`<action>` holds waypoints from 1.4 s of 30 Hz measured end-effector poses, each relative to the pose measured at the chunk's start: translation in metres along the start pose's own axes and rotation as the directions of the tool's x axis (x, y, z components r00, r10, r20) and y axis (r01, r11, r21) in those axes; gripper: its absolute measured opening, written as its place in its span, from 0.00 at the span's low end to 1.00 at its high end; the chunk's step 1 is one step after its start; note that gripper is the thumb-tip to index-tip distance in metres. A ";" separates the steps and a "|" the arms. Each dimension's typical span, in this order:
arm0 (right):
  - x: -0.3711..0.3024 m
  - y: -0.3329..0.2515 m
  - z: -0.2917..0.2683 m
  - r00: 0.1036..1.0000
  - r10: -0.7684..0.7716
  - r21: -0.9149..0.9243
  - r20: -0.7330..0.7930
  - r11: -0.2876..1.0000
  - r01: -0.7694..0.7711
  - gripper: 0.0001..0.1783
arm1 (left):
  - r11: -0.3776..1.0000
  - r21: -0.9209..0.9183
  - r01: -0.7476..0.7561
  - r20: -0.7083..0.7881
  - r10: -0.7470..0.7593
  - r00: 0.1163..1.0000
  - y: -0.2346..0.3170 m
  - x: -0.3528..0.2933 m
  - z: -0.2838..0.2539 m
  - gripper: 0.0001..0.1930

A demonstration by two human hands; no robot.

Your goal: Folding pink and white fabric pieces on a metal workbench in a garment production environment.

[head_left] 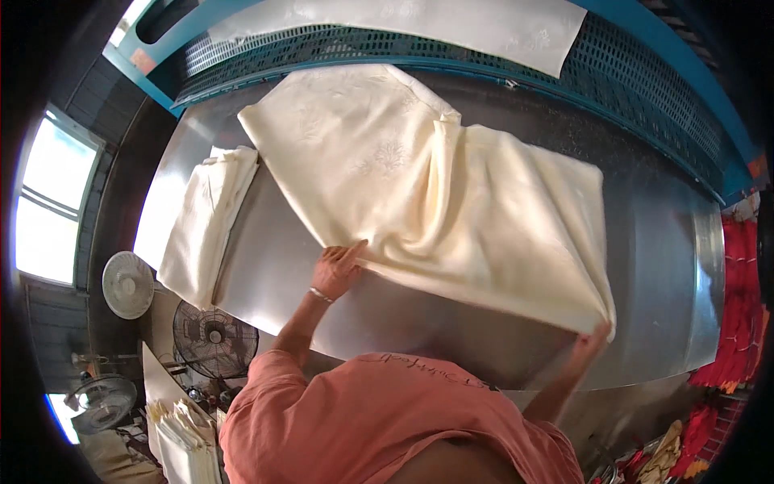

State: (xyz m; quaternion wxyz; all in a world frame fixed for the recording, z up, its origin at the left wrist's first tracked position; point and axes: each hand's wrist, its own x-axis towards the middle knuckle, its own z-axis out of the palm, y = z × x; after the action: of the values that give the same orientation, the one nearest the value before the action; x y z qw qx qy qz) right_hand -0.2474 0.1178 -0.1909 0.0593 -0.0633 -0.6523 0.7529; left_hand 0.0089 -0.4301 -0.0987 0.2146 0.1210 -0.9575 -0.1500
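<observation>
A large cream cloth [500, 210] with a faint raised pattern lies spread over a shiny metal table [661, 266], its upper part reaching the far edge. Deep folds gather near its middle. My left hand [337, 270], with a bracelet at the wrist, is closed on the cloth's near edge, left of the folds. At the near right corner, my right hand [595, 339] grips the same cloth; its fingers are slightly blurred. To the left on the table rests a folded stack of cream cloth [208, 222], apart from the spread one.
Behind the table runs a blue machine frame [677, 56] with perforated dark panels and a pale sheet [451, 24]. Fans [214, 335] stand at lower left, beside more stacked cream cloth [181, 440]. Red cloth [738, 298] hangs at the right.
</observation>
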 end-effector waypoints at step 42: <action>-0.141 -0.043 0.088 0.952 0.307 -0.222 0.013 0.929 -0.297 0.21 | 0.825 -0.489 -0.284 0.328 0.476 0.816 0.134 0.004 0.047 0.31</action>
State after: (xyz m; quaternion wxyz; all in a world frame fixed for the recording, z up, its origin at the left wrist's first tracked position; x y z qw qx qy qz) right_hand -0.1232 0.0140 -0.1335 -0.0800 -0.1511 -0.7146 0.6783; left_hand -0.0381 -0.2959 -0.0927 0.0414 -0.1629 -0.9297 -0.3277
